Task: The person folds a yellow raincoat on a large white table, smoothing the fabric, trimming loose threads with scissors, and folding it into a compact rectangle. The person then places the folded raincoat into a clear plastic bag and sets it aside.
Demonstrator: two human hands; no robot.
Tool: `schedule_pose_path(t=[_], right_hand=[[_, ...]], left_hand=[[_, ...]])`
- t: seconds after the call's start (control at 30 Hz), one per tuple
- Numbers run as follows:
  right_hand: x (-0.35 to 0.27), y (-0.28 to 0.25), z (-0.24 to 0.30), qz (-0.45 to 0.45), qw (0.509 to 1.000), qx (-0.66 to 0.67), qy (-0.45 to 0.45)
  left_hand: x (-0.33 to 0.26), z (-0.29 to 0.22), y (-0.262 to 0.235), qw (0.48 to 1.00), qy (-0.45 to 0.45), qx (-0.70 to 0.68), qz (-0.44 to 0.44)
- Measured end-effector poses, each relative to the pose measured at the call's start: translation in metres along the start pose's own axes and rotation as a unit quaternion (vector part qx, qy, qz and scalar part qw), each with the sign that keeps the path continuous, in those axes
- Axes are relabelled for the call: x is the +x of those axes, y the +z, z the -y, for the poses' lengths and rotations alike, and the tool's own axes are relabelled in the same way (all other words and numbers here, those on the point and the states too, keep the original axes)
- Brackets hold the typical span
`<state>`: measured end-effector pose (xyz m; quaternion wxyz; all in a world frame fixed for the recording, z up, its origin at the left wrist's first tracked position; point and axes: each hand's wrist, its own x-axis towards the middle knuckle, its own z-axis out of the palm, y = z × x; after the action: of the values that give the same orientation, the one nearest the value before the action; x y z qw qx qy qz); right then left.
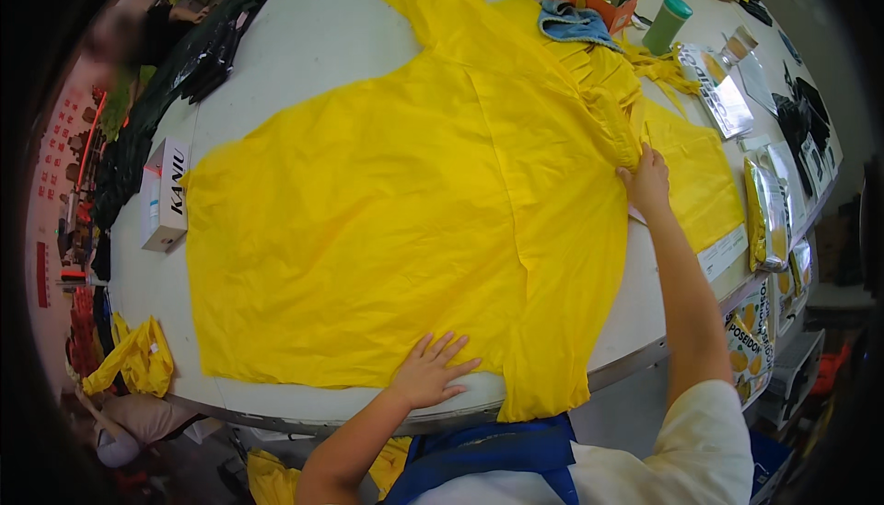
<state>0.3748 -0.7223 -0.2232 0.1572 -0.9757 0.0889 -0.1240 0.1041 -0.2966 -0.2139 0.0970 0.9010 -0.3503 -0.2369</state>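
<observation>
Yellow sleeved garment (pixel 396 201): flattening stage, apparently. Left hand (pixel 425 376): spread wide atop it. Right hand (pixel 650 183), farther forward: pinching gathered edge (pixel 617 133). Next move likely calls for smoothing.

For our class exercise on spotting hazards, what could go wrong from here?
The yellow garment has a sleeve-like end reaching over the near edge of the table, which might snag. The white box appears to touch the garment; a tug by the right hand could shift it. The green bottle stands close to bunched yellow fabric and might tip if that is pulled.
</observation>
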Motion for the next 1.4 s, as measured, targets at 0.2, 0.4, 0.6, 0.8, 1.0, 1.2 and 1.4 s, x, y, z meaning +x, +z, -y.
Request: schedule_pose_path(t=[0.2,0.4,0.6,0.8,1.0,1.2,1.4], right_hand=[[-0.161,-0.049,0.049,0.116,0.964,-0.067,-0.229],[-0.286,-0.072,-0.038,-0.099,0.963,0.185,0.168],[-0.503,-0.034,0.033,0.069,0.335,0.583,0.737],[-0.487,0.013,0.065,-0.119,0.212,0.820,0.519],[-0.379,-0.150,0.187,-0.026,0.667,0.723,0.178],[-0.321,-0.127,0.226,0.234,0.844,0.307,-0.373],[-0.172,-0.082,0.036,0.021,0.966,-0.117,-0.229]], left_hand=[[0.004,-0.029,0.000,0.999,-0.003,-0.037,-0.010],[0.021,-0.048,0.007,0.993,0.033,-0.062,-0.092],[0.042,-0.064,0.011,0.987,0.109,-0.043,-0.111],[0.040,-0.064,0.019,0.979,0.114,-0.032,-0.165],[0.035,-0.065,0.035,0.977,0.083,-0.082,-0.181],[0.042,-0.066,0.039,0.902,-0.025,-0.390,-0.181],[0.048,-0.070,0.032,0.451,-0.193,-0.815,-0.308]])
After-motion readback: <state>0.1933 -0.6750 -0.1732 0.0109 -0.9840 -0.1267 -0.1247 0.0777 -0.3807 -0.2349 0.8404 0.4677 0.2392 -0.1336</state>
